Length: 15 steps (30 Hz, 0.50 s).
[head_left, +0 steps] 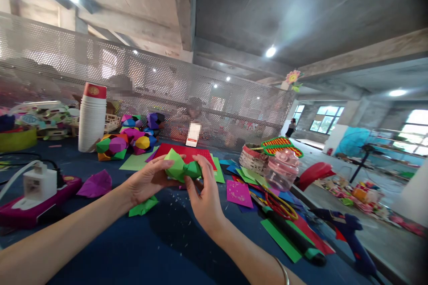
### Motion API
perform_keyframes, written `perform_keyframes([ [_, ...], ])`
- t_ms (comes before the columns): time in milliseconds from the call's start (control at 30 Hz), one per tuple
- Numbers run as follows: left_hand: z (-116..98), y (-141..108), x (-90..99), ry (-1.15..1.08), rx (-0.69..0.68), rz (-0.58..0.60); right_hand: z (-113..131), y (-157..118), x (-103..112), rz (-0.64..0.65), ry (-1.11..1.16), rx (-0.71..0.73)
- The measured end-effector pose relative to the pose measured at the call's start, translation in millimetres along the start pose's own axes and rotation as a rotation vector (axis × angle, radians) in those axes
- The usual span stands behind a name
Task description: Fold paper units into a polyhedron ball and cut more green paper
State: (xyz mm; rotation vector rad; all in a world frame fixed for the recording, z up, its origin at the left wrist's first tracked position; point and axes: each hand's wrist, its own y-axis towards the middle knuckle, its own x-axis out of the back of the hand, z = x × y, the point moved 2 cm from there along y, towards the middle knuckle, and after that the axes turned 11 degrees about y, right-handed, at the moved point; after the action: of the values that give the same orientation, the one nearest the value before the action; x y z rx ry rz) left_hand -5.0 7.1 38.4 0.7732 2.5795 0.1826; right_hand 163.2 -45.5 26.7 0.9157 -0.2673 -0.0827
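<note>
Between my two hands is a folded green paper piece [177, 168], light green on the left and darker green on the right. My left hand [150, 180] grips its left side, thumb on top, other fingers partly hidden beneath. On the darker end, my right hand [206, 196] closes with thumb and fingers. Below my left wrist lies a loose green folded paper [143, 206] on the blue table. A purple folded paper [96, 183] rests farther left. Behind my hands is a red sheet [163, 151], with multicoloured folded paper balls [115, 146] to its left.
Stacked paper cups [92, 120] stand at the left, behind a purple power strip [23, 209]. To the right are a woven basket [252, 159], a pink clear jar [282, 171], a black-and-green tool [290, 234] and a blue glue gun [351, 231]. A perforated screen [227, 107] rises behind.
</note>
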Motion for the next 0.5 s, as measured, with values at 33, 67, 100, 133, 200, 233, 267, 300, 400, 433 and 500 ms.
perform_keyframes([
  [33,0.2,0.3,0.4,-0.002,0.0,0.0,0.3,0.2,0.1,-0.001,0.006,-0.003],
  [67,0.4,0.5,0.8,-0.004,0.002,-0.004,0.4,0.3,0.1,-0.001,0.011,-0.005],
  [100,0.7,0.6,0.9,-0.006,0.004,-0.008,0.3,0.4,0.1,-0.001,0.016,-0.006],
  [133,0.9,0.6,0.9,-0.007,0.009,-0.014,0.2,0.3,0.0,0.0,0.019,-0.007],
  [200,1.2,0.0,0.0,-0.005,0.02,-0.029,-0.6,0.1,-0.4,0.004,0.02,-0.014],
  [233,1.2,-0.4,-0.8,-0.001,0.025,-0.039,-1.1,-0.1,-0.6,0.008,0.02,-0.017],
  [267,1.0,-0.8,-1.6,0.003,0.029,-0.047,-1.5,-0.3,-0.8,0.012,0.02,-0.02],
  [300,0.8,-1.1,-2.5,0.007,0.032,-0.054,-1.8,-0.4,-1.0,0.016,0.021,-0.021],
  [400,0.3,-1.5,-4.1,0.008,0.039,-0.059,-2.5,-0.6,-1.2,0.028,0.015,-0.013],
  [433,0.3,-1.5,-4.2,0.003,0.041,-0.058,-2.8,-0.7,-1.1,0.03,0.01,-0.009],
  [500,0.6,-1.5,-3.9,-0.006,0.046,-0.059,-3.3,-1.0,-1.0,0.035,0.001,-0.005],
])
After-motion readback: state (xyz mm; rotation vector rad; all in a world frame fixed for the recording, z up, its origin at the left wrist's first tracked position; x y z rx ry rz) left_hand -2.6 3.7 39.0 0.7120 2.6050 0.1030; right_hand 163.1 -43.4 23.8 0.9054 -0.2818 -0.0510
